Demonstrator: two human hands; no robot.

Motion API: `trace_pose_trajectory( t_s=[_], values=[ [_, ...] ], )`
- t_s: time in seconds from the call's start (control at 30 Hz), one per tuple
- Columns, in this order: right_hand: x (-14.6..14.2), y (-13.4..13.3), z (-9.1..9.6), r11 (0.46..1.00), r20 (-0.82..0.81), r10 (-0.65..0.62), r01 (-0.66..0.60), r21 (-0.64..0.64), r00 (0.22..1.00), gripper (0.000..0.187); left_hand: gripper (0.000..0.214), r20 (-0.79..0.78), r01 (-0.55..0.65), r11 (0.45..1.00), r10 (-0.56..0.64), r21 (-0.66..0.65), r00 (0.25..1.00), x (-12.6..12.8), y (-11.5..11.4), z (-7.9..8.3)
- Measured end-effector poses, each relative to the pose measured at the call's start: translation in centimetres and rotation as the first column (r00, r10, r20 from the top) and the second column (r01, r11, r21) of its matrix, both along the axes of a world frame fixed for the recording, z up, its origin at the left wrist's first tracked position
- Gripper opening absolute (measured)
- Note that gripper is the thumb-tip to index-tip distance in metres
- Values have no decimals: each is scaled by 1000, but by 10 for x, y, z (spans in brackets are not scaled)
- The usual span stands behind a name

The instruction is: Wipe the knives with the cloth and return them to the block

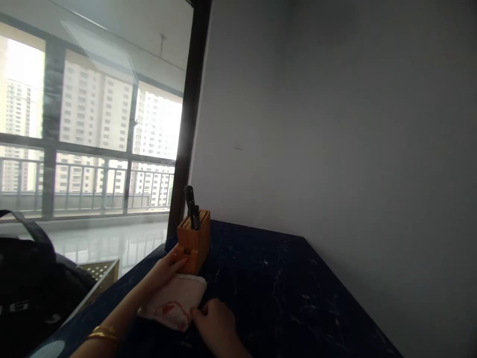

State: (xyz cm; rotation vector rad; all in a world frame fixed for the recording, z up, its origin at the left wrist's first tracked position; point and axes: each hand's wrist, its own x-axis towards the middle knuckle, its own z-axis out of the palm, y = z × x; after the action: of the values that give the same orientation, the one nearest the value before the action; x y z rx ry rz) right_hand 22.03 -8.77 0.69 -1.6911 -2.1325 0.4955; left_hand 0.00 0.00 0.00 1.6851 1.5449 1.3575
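My left hand (164,266) reaches from the lower left, its fingers lying against the front of an orange wooden knife block (194,243). The block stands upright on a dark speckled stone countertop (268,288), with black knife handles (191,205) rising from its top slots. Just in front of it lies a folded white cloth (172,302) marked with a red pattern. My right hand (215,322) is at the cloth's lower right edge, its fingertips pinching the fabric. A gold bangle (102,334) circles my left wrist.
A grey wall (335,124) runs along the counter's right side and back. To the left, beyond the counter edge, sit a black bag (26,268) and a perforated beige crate (100,272). Behind them, a glazed balcony window (93,174) shows railings and tower blocks.
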Motion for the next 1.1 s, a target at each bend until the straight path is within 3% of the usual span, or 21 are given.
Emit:
trace_pose_trajectory(
  t_s=[0.23, 0.47, 0.77, 1.1],
  values=[
    [-20, 15, 5, 994, -45, -61, 56, -88, 997, 32, 63, 74, 86, 996, -84, -33, 994, 0, 2, 7],
    [27, 9, 4, 995, 74, -97, 94, 45, 992, 22, 66, 37, 101, 995, -100, -27, 994, 23, -2, 3],
    [97, -19, 1, 989, 187, -129, 112, 101, 974, 25, 49, -95, 150, 989, -149, 0, 984, 118, -8, 12],
    [155, -9, 18, 974, 268, -227, 219, 61, 936, 24, 66, -253, 130, 991, -136, -39, 958, 223, -6, 10]
  ],
)
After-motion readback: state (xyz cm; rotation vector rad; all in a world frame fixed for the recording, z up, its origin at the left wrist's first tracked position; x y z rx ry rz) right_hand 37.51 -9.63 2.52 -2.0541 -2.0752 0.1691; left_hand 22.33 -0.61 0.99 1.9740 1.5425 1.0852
